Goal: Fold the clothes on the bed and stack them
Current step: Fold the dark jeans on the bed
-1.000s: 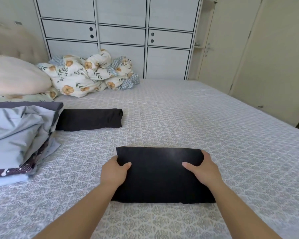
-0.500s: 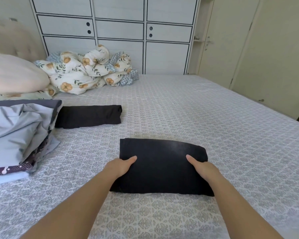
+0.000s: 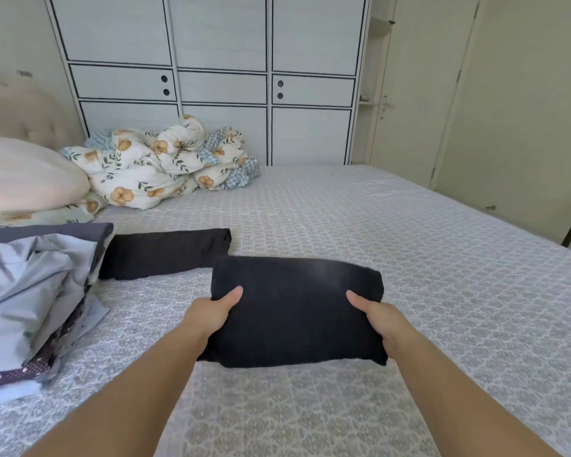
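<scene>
A folded black garment (image 3: 295, 308) hangs lifted above the patterned grey bed (image 3: 409, 258). My left hand (image 3: 211, 311) grips its left side, thumb on top and fingers hidden underneath. My right hand (image 3: 379, 316) grips its right side the same way. A second folded black garment (image 3: 159, 253) lies flat on the bed just beyond and to the left, its near right corner covered by the held one. A pile of grey-blue and dark patterned clothes (image 3: 30, 291) sits at the left edge.
A crumpled floral quilt (image 3: 159, 166) lies at the far side of the bed by the white wardrobe (image 3: 218, 77). A pink pillow (image 3: 23, 176) rests at far left. Beige doors (image 3: 508, 110) stand to the right of the bed.
Both hands have taken hold of the black garment's sides and lifted it off the bed, carrying it away from me and leftward toward the other black garment.
</scene>
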